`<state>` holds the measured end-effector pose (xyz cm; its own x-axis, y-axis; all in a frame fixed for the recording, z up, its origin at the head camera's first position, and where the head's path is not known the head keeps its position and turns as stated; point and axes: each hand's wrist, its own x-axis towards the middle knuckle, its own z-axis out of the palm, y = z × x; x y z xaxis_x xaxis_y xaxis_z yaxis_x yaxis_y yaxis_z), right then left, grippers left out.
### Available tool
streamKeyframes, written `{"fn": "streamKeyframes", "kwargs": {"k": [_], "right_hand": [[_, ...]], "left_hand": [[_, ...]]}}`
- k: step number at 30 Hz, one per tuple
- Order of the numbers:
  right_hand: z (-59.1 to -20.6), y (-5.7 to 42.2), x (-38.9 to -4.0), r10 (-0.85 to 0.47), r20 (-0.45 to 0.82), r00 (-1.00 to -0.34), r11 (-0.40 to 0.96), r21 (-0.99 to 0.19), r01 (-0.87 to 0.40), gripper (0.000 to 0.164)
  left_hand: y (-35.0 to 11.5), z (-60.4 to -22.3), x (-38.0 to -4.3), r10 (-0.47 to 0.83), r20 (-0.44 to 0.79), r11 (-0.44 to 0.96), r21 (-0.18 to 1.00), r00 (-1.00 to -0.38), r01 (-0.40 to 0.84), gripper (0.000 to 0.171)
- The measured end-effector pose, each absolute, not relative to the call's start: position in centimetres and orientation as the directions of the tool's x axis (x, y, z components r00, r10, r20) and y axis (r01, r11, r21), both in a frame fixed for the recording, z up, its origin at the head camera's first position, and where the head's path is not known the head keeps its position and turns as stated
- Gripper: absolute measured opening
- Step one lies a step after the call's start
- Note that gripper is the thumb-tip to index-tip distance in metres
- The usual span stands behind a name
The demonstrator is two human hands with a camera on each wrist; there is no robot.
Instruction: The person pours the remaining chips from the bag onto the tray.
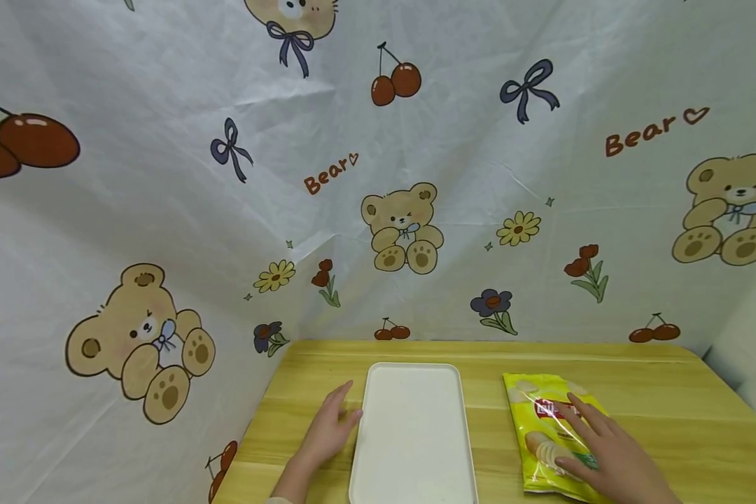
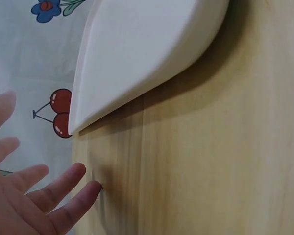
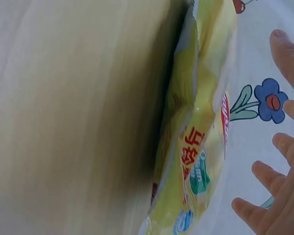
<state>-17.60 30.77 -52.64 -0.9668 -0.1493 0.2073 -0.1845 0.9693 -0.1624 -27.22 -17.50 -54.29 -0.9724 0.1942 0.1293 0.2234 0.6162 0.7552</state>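
A white rectangular tray point(image 1: 414, 434) lies on the wooden table, long side pointing away from me. Just left of it is my left hand point(image 1: 326, 428), fingers spread and holding nothing; the left wrist view shows them beside the tray's raised edge point(image 2: 152, 78). To the right lies a yellow bag of potato chips point(image 1: 542, 455), with a red label and pictured potato slices. My right hand point(image 1: 611, 448) is over the bag's right part, fingers extended and apart. In the right wrist view a gap shows between those fingertips and the puffed bag point(image 3: 206, 112).
The light wooden table point(image 1: 491, 357) ends at a white cloth backdrop point(image 1: 453, 154) printed with bears, cherries, bows and flowers. This cloth also runs along the table's left side. Between tray and chip bag is a strip of bare wood.
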Motion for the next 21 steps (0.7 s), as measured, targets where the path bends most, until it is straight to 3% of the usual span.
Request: {"fn": "streamKeyframes", "kwargs": {"k": [12, 18, 21], "right_hand": [[-52.8, 28.4, -17.5, -0.196, 0.238, -0.951, 0.930, -0.262, -0.257, 0.087], [-54.2, 28.0, -17.7, -0.285, 0.398, -0.872, 0.927, -0.116, -0.356, 0.087], [-54.6, 27.6, -17.6, -0.292, 0.422, -0.858, 0.919, -0.124, -0.374, 0.085]], "left_hand": [[-17.2, -55.2, -27.4, 0.207, 0.031, 0.499, 0.857, -0.978, 0.133, 0.061], [-17.1, -55.9, -27.4, 0.217, -0.019, 0.438, 0.895, -0.976, 0.080, 0.060], [-16.9, -56.4, -27.7, 0.207, -0.019, 0.464, 0.882, -0.978, 0.081, 0.061]]}}
